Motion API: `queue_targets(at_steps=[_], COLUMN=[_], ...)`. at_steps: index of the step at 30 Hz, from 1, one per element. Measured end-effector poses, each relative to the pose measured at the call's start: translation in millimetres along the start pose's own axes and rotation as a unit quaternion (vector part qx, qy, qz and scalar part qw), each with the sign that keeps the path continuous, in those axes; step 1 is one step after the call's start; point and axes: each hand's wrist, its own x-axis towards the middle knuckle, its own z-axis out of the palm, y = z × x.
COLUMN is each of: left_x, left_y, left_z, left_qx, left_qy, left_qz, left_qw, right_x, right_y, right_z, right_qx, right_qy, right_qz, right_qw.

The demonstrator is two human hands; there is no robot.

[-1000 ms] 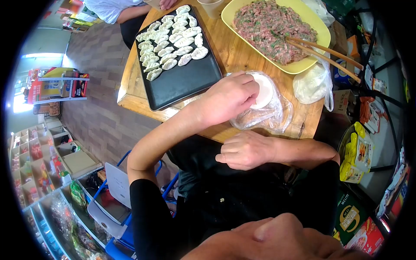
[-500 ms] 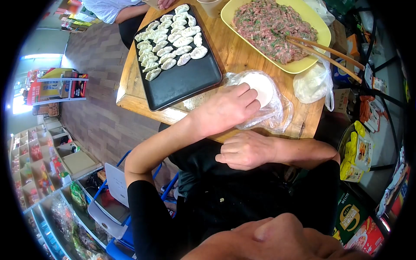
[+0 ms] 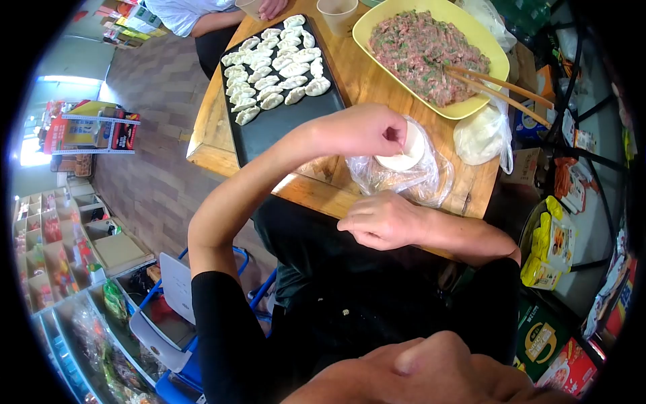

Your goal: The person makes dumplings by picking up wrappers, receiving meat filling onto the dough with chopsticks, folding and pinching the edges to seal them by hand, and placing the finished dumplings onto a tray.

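A stack of round white dumpling wrappers lies in a crumpled clear plastic bag on the wooden table. Over its left edge is my left hand, thumb and fingers pinched together at the rim of a wrapper. My right hand is curled closed at the table's near edge, below the bag; its palm side is hidden, so what it holds, if anything, cannot be seen. A black tray with several rows of folded dumplings lies beyond my left forearm, which covers its near corner.
A yellow bowl of minced meat filling holds wooden chopsticks. Right of the wrappers sits a plastic bag with a pale lump. Across the table are a person's hand and a cup. A chair stands at left.
My left hand has shifted up, and its fingers have turned to pinch at the wrapper's edge. My right hand stays curled in nearly the same place. The view has tilted slightly.
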Motion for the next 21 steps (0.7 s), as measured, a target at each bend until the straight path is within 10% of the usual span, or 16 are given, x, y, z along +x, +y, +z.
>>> queue_targets(at_steps=[4, 7, 10, 21], left_x=[-2.0, -5.8, -6.3, -36.1], left_y=[-17.8, -24.1, -24.9, -5.6], left_z=[-9.3, -12.8, -14.6, 26.6], left_qx=[-0.203, -0.298, -0.350, -0.247], left_qy=[-0.036, -0.050, -0.029, 0.031], left_qz=[-0.031, -0.035, -0.045, 0.049], left_qw=[0.978, 0.953, 0.935, 0.967], right_x=[2.3, -1.5, -1.9, -17.5], right_y=[-2.2, -4.2, -15.5, 3.2], right_z=[-8.7, -19.4, -48.5, -72.5], right_qx=[0.126, 0.448, 0.546, 0.401], right_qy=[0.042, 0.110, 0.199, 0.259], right_qz=[0.122, 0.385, 0.430, 0.485], right_qw=[0.984, 0.799, 0.690, 0.732])
